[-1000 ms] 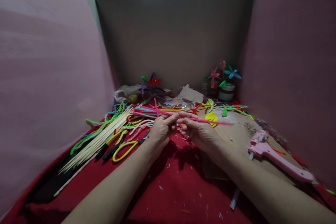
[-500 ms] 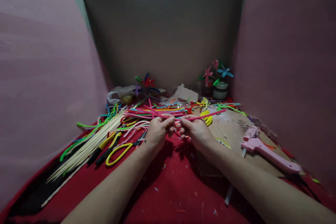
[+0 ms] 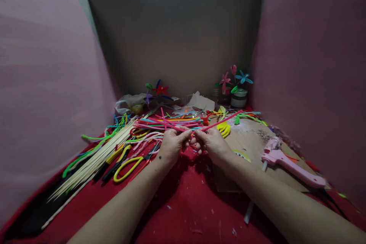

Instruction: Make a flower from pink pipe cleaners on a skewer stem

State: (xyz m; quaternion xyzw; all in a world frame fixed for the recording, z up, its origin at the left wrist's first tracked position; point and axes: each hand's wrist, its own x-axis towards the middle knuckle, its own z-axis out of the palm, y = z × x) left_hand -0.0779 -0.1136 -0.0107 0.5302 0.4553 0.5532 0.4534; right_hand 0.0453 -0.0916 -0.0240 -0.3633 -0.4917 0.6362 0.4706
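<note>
A bright pink pipe cleaner (image 3: 224, 120) is pinched between both my hands over the middle of the red cloth. My left hand (image 3: 174, 143) grips it with thumb and fingertips near its middle. Close beside, my right hand (image 3: 212, 143) pinches it too, and its free end slants up to the right. My fingertips hide the middle part. Behind my hands lies a pile of pipe cleaners (image 3: 151, 122) in pink, blue, orange and other colours. Yellow-handled scissors (image 3: 128, 168) lie left of my left hand.
Wooden skewers (image 3: 94, 160) and pliers (image 3: 117, 162) lie on the left. A pink glue gun (image 3: 291, 164) rests on cardboard (image 3: 253, 137) at the right. Yellow pipe cleaner loops (image 3: 223, 129) sit near my right hand. Pipe cleaner flowers (image 3: 243, 77) stand at the back by a jar (image 3: 239, 99).
The pink pipe cleaner's right part now tilts upward more steeply, bending at my fingertips. Both hands keep their pinch, almost in place. The whole view has shifted slightly.
</note>
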